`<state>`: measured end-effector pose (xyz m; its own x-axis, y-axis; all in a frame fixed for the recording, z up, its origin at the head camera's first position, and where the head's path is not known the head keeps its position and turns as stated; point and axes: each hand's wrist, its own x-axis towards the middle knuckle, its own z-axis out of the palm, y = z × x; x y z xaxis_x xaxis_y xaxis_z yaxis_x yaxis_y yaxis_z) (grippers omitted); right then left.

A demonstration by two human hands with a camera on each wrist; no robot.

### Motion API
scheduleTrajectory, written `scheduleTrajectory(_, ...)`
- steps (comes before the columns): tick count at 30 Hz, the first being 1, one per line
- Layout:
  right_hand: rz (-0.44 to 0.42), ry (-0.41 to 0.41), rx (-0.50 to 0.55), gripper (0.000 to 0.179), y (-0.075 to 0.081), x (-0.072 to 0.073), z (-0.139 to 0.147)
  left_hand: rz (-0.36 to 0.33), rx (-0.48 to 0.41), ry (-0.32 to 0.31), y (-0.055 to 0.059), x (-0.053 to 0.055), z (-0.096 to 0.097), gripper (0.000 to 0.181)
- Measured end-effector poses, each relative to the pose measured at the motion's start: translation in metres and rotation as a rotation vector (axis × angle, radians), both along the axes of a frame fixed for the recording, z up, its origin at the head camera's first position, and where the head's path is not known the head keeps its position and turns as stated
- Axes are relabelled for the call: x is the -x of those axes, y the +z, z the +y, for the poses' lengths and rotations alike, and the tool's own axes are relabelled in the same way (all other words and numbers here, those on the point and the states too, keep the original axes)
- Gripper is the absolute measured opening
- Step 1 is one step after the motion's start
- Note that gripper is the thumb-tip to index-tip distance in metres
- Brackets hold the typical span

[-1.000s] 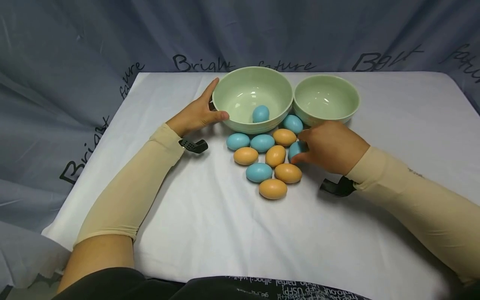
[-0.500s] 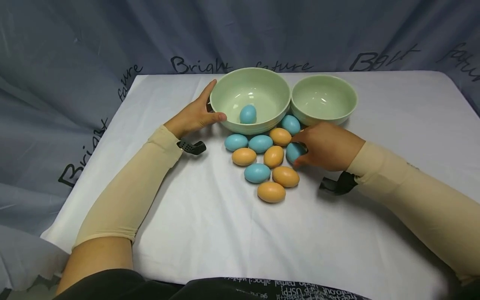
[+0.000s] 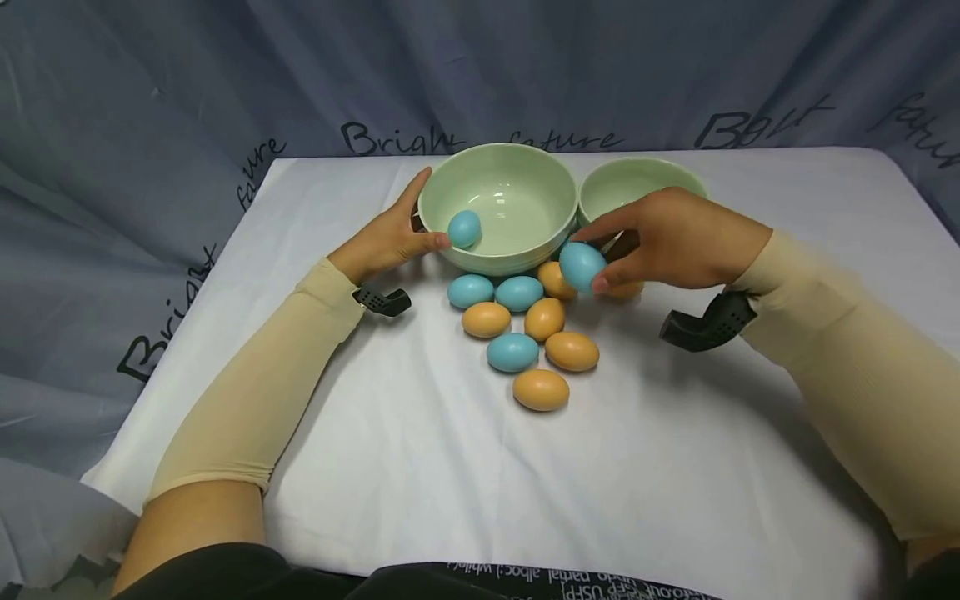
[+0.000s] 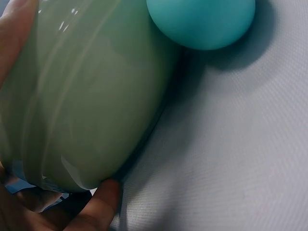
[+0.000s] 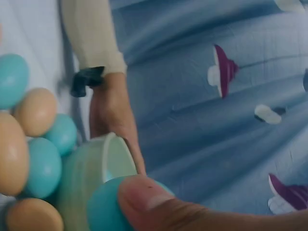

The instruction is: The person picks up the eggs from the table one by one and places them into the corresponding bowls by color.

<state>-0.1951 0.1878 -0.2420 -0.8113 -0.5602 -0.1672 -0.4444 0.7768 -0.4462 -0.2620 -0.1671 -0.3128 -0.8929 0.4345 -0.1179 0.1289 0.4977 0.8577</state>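
My left hand (image 3: 393, 237) holds the left side of the larger pale green bowl (image 3: 517, 204), thumb at the rim. In the left wrist view its fingertips (image 4: 107, 195) touch the bowl's lower outside. One blue egg (image 3: 464, 228) lies inside that bowl, close to the thumb. My right hand (image 3: 678, 237) pinches another blue egg (image 3: 581, 265) between thumb and fingers, in front of the bowls. The right wrist view shows the thumb (image 5: 139, 199) pressed on this egg.
A smaller green bowl (image 3: 626, 187) stands at the right, partly hidden by my right hand. Several blue eggs (image 3: 512, 352) and orange eggs (image 3: 541, 390) lie on the white cloth before the bowls. Another orange egg (image 3: 628, 290) shows below the right hand. A grey curtain (image 3: 480, 67) hangs behind.
My right hand has lifted the blue egg off the cloth, up towards the bowls. The blue egg in the larger bowl has rolled left. My left hand stays on the bowl.
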Motion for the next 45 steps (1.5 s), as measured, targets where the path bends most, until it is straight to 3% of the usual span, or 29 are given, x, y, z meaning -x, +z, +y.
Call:
scheduleTrajectory(10,0.009,-0.029,0.107,0.064,0.013,0.062,-0.005,0.009,-0.014,-0.024,0.003,-0.001,-0.001,0.124)
scheduleTrajectory(14,-0.020,0.000,0.115,0.067,0.008,0.090,-0.026,0.011,-0.020,-0.023,0.001,0.000,-0.001,0.127)
scheduleTrajectory(18,-0.043,0.063,0.084,0.063,-0.002,0.109,-0.052,0.002,-0.006,-0.003,-0.009,0.006,-0.003,0.125)
scheduleTrajectory(22,-0.052,0.116,0.043,0.059,-0.009,0.117,-0.072,0.018,0.018,0.016,-0.021,0.014,-0.005,0.121)
scheduleTrajectory(29,-0.059,0.099,-0.005,0.060,-0.014,0.119,-0.084,-0.016,0.011,0.000,0.003,0.001,0.005,0.123)
scheduleTrajectory(37,-0.058,0.106,-0.075,0.059,-0.026,0.131,-0.101,-0.024,0.012,0.014,0.003,-0.001,0.003,0.120)
scheduleTrajectory(45,-0.093,0.137,-0.174,0.060,-0.033,0.130,-0.107,-0.005,0.012,0.005,0.004,0.000,0.005,0.123)
